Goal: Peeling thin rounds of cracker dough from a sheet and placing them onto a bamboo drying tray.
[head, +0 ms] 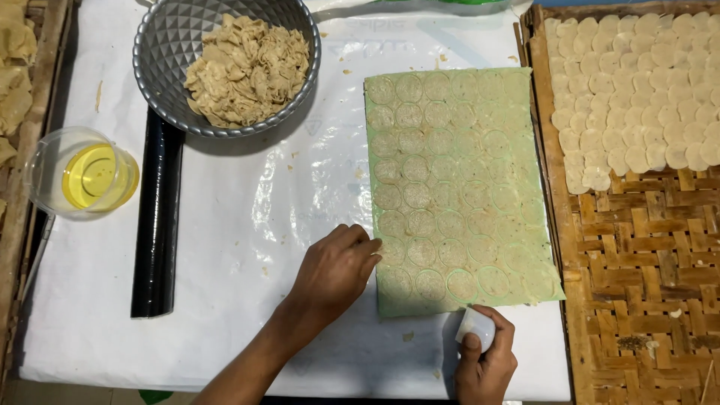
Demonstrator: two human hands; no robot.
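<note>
A thin rectangular sheet of dough (457, 187) lies on a green backing on the white-covered table (247, 225), marked all over with cut circles. My left hand (337, 270) rests with its fingertips on the sheet's lower left edge and holds nothing. My right hand (487, 352) grips a small white round cutter (476, 327) just below the sheet's bottom edge. To the right, a woven bamboo tray (637, 277) carries several pale dough discs (637, 90) in overlapping rows on its far half.
A grey metal bowl (161, 52) of dough scraps sits at the top left. A black rolling pin (157, 217) lies beside it. A clear cup of yellow oil (82, 176) stands at the left edge, near another tray (19, 75) with dough pieces.
</note>
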